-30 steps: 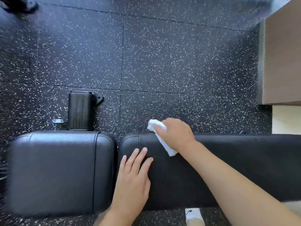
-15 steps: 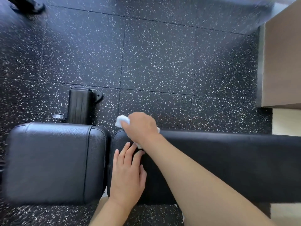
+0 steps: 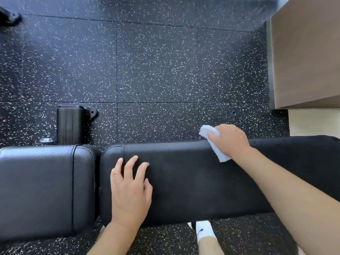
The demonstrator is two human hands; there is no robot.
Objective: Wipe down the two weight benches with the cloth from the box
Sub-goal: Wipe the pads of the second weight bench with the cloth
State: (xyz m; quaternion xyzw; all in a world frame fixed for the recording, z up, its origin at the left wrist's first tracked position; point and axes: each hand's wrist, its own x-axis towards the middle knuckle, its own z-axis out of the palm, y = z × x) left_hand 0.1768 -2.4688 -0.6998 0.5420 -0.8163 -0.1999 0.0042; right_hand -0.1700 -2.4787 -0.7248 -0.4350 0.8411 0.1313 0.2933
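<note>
White sock [image 3: 203, 231] on a foot shows at the near edge, on the speckled black rubber floor [image 3: 156, 70], just under the bench. Above it the long black padded back pad [image 3: 193, 181] of the weight bench runs across the view, with the shorter black leatherette seat pad [image 3: 46, 188] just beside it on the left, a narrow gap between them. The left hand [image 3: 129, 192] lies flat on the long pad near that gap, its grip released, fingers spread and steadying. Farther along, the right hand [image 3: 230, 140] has its grip clenched round the pale blue folded cloth [image 3: 216, 148], pressing it onto the pad's far edge. Half a second ago that hand and cloth were at the pad's left end, right next to the left hand; they have now swept well to the right, so a stroke along the far edge is under way. The seat pad looks likely still to need a pass, and no second bench is in view. Beyond stand a black bench foot [image 3: 70, 126] and a brown wooden cabinet [image 3: 305, 52].
</note>
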